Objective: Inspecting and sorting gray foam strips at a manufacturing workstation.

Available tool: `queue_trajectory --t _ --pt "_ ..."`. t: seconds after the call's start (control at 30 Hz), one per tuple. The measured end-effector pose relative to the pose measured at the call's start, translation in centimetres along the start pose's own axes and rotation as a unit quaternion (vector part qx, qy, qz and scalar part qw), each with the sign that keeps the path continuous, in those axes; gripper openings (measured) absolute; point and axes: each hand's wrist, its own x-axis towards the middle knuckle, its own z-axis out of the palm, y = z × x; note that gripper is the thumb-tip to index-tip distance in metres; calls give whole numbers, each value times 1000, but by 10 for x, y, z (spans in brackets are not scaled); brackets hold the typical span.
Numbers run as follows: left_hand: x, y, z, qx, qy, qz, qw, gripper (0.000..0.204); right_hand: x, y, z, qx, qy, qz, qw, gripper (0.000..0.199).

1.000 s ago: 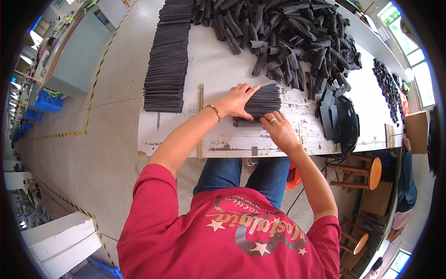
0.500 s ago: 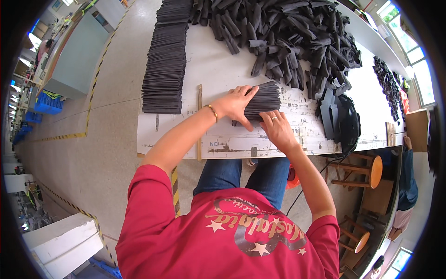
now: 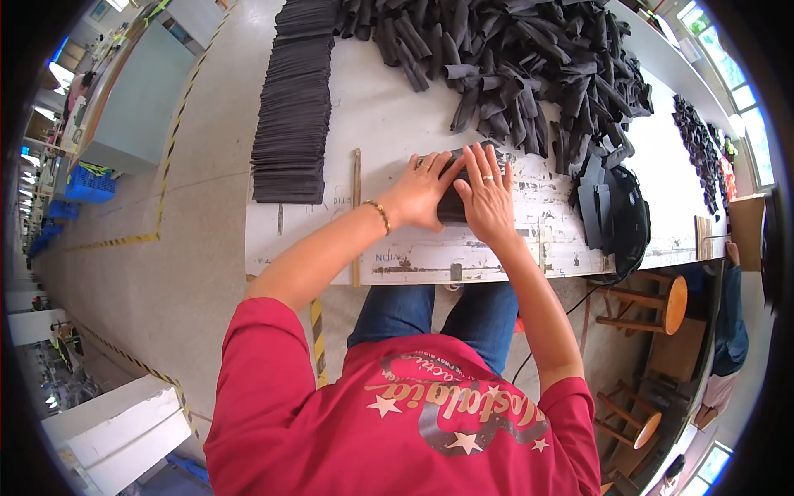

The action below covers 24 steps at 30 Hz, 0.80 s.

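A small stack of black folded fabric pieces (image 3: 452,208) lies on the white table in front of me, mostly covered by my hands. My left hand (image 3: 418,194) rests against its left end, fingers stretched out and spread toward the top. Flat on the stack's right part lies my right hand (image 3: 488,197), fingers straight and pointing away from me, a ring on one of them. Beyond both hands spreads a large loose heap of black fabric pieces (image 3: 513,74). To the left runs a long neat row of the same folded pieces (image 3: 291,124).
A wooden stick (image 3: 356,215) lies left of my hands. Right of them stands a black device with grey panels (image 3: 610,215), its cord hanging over the table's front edge (image 3: 413,277). Wooden stools (image 3: 662,304) stand at the right, near another person's sleeve (image 3: 729,322).
My right hand has moved from the stack's near edge up onto its top and flattened there. My left hand stays at the left end, its fingers now farther over the top.
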Motion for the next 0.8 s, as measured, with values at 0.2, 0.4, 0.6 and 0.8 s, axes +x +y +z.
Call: queue_trajectory --t 0.2,0.4,0.6,0.8 --pt "0 3 0 24 9 -8 1000 123 11 -1 21 -100 20 50 994 62" --pt "4 -4 -5 -25 -7 -5 1000 121 12 -5 23 -77 16 72 994 69" --pt "-5 -1 13 -38 52 3 998 120 1 -13 12 -80 -11 73 994 66" --pt "1 -1 2 -69 41 1 997 116 4 -8 15 -75 -7 80 994 65"
